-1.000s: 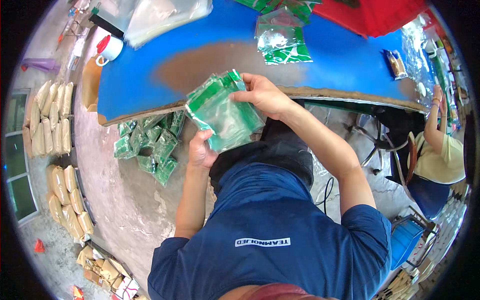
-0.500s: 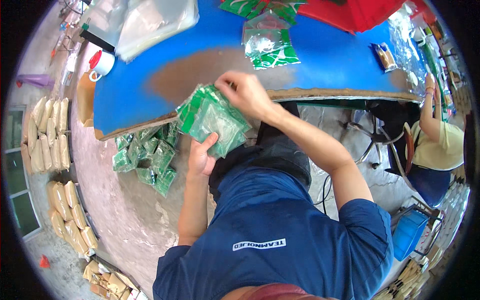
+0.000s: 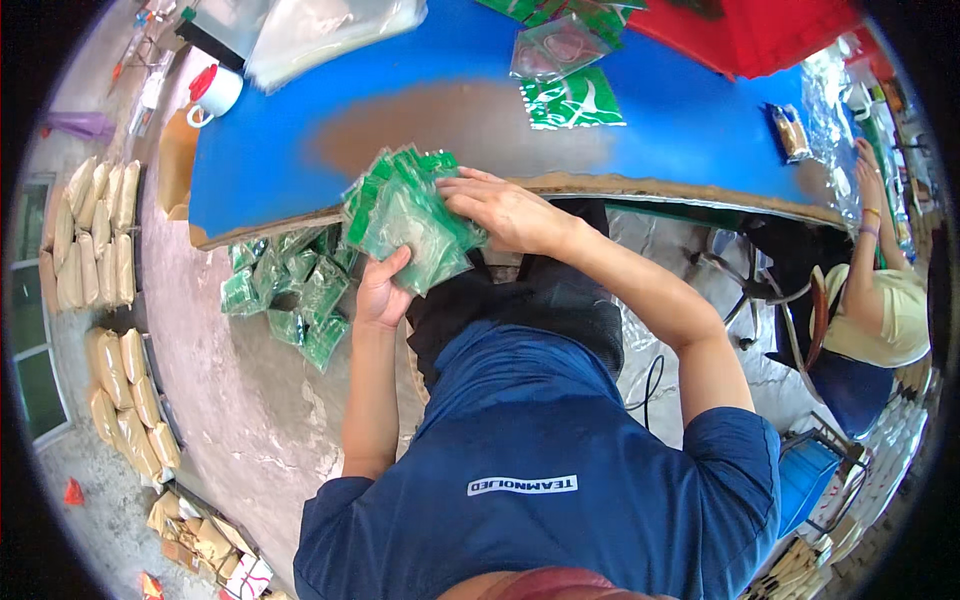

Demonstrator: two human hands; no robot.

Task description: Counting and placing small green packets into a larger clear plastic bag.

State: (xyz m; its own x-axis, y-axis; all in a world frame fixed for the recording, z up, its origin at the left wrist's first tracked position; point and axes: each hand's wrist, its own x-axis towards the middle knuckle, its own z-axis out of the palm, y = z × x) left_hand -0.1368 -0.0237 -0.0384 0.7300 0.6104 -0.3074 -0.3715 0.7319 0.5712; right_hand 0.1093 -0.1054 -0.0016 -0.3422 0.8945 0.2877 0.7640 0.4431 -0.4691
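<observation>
Both hands shift the green packet stack [image 3: 405,215] up against the desk [image 3: 700,110] edge. Left hand [image 3: 380,292] fingers clamp it from below, right hand [image 3: 505,210] fingers press flat on top. Light, slippery, floppy plastic: probably best pinched across the whole stack's edges.

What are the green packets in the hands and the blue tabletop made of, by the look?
Stack of green packets: thin clear plastic film with green print, glossy; it glints and crinkles, and the contents show through. Blue tabletop: looks like painted board, matte; the paint is worn to a brown patch at the centre, likely wood underneath.
</observation>
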